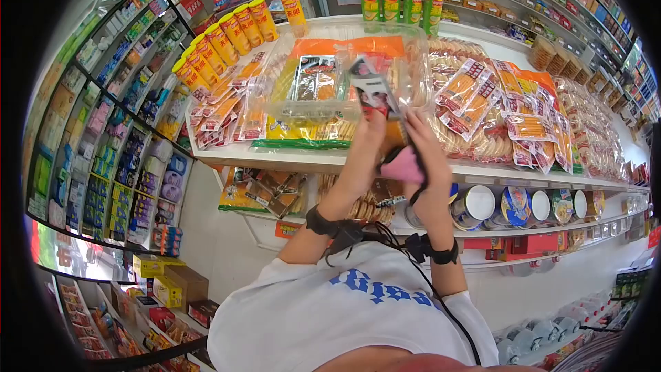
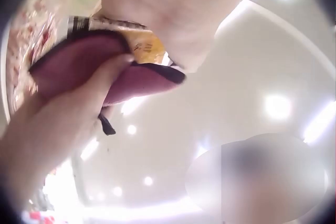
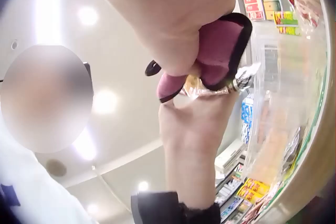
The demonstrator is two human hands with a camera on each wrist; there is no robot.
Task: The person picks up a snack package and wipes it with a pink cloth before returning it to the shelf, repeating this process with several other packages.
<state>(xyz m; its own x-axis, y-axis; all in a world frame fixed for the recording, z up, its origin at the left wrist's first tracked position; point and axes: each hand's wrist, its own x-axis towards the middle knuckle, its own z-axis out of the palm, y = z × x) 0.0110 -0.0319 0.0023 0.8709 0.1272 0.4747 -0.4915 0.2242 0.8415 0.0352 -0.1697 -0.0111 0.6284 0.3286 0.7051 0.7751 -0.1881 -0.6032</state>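
My left hand (image 1: 366, 143) grips a food packet (image 1: 375, 91) with a black, white and red printed end and a clear part showing orange contents. The packet is tilted up over the front of a clear plastic bin (image 1: 303, 111); motion blurs its print. My right hand (image 1: 428, 155) pinches a pink cloth with black edging (image 1: 403, 165) against the packet's lower part. In the left wrist view the thumb presses on the folded cloth (image 2: 79, 61). The right wrist view shows the cloth (image 3: 223, 45) close beside the packet's silvery end (image 3: 245, 77). A similar packet (image 1: 317, 77) lies in the bin.
Bagged round crackers (image 1: 468, 131) and orange snack packs (image 1: 530, 127) cover the counter to the right. Yellow cans (image 1: 234, 33) line the back left, and green cans (image 1: 403, 3) stand behind the bin. Below the counter edge, a lower shelf carries round tins (image 1: 480, 203).
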